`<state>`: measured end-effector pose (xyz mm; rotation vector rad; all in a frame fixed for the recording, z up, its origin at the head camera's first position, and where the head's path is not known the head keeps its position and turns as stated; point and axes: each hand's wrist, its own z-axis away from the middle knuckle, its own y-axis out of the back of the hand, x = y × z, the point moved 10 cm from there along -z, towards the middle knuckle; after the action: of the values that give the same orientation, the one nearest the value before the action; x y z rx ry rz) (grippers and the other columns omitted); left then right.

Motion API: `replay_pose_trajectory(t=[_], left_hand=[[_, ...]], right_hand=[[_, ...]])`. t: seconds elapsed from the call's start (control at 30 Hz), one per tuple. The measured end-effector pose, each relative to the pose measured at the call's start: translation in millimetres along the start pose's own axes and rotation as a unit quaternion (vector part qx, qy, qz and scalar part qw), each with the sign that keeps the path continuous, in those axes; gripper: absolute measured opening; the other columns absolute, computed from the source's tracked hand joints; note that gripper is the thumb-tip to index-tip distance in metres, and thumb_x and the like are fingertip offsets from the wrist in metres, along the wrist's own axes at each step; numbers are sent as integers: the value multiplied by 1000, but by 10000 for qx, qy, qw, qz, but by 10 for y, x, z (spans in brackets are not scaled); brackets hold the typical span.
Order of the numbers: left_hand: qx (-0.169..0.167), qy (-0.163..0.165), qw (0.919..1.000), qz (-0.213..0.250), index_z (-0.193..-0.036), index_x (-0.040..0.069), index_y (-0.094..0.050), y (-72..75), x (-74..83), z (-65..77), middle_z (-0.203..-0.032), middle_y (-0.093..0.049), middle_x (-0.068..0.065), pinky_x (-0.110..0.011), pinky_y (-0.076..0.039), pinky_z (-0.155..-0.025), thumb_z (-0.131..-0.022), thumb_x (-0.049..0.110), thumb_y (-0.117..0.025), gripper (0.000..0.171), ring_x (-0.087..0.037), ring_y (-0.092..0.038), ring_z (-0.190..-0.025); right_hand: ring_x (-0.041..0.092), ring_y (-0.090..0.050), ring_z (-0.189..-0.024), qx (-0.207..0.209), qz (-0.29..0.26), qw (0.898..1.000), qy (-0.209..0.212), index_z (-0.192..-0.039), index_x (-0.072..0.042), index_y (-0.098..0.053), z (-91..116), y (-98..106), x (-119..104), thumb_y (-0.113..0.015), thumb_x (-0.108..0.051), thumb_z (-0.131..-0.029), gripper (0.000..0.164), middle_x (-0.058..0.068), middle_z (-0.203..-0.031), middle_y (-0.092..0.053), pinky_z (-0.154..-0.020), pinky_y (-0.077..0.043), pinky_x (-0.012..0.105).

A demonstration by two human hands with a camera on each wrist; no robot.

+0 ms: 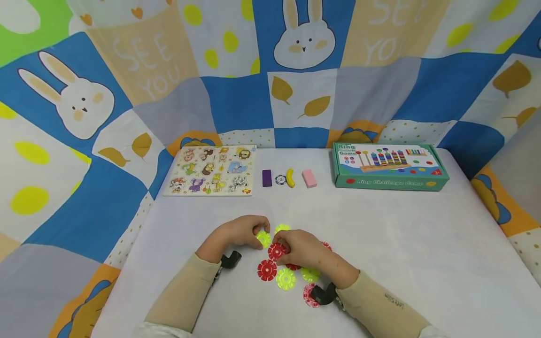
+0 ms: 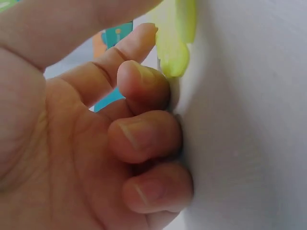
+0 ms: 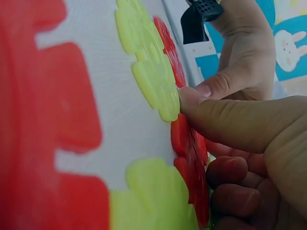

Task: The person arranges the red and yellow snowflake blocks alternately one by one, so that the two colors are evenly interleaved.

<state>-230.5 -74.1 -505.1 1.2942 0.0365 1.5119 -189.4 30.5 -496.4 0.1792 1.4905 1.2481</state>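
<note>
My left hand [image 1: 243, 231] pinches a yellow-green snowflake disc [image 1: 264, 239] between thumb and index finger, low over the table. In the left wrist view that disc [image 2: 172, 43] is at the fingertips, and the other fingers are curled against the white surface. Close beside it, my right hand [image 1: 306, 249] holds a red snowflake disc [image 1: 276, 252] by its edge with thumb and index finger. Around the hands lie another red disc [image 1: 267, 270], yellow-green discs [image 1: 286, 279] and a paler red disc [image 1: 310, 295]. Some discs are partly hidden beneath the right hand.
Along the back stand an animal puzzle board [image 1: 211, 171], a purple block [image 1: 267, 178], a small round chip [image 1: 281, 180], a yellow banana-shaped piece [image 1: 289, 178], a pink block [image 1: 309, 179] and a green Ring Challenge Game box [image 1: 389, 166]. A patterned cloth [image 1: 236, 105] hangs behind the white table.
</note>
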Motion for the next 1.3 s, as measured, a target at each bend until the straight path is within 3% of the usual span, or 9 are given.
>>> replay_pose_trajectory(t=[0.5, 0.7, 0.93, 1.3], left_hand=[[224, 148, 9981, -562, -93, 19, -56, 1, 16, 39, -77, -47, -1, -29, -39, -59, -70, 17, -83, 35, -14, -46, -70], [257, 268, 9967, -726, -94, 18, -54, -14, 58, 60, -84, -53, 2, -30, -44, -64, -70, 16, -82, 36, -15, -50, -76], [374, 392, 9892, -1363, -94, 20, -54, -7, 156, 132, -85, -52, 4, -29, -44, -64, -70, 19, -83, 38, -14, -50, -76], [351, 86, 9874, -1539, -98, 20, -57, 0, 231, 153, -84, -57, 7, -28, -44, -65, -72, 16, -80, 35, -12, -51, -75]], right_hand=[[12, -51, -69, 94, -280, 9990, -342, -102, -18, -61, -17, -5, 55, -85, -40, -65, 49, -5, -74, -54, -58, -46, 25], [12, -50, -67, 96, -287, 9992, -260, -92, -19, -62, -1, 10, 31, -84, -39, -67, 39, -7, -72, -55, -58, -45, 26], [12, -50, -69, 192, -299, 9989, -306, -101, -18, -60, -3, 4, 23, -84, -39, -66, 47, -6, -74, -54, -59, -46, 25], [13, -50, -67, 156, -325, 9983, -452, -99, -19, -59, -9, 4, 39, -84, -40, -65, 47, -5, -72, -53, -55, -43, 26]])
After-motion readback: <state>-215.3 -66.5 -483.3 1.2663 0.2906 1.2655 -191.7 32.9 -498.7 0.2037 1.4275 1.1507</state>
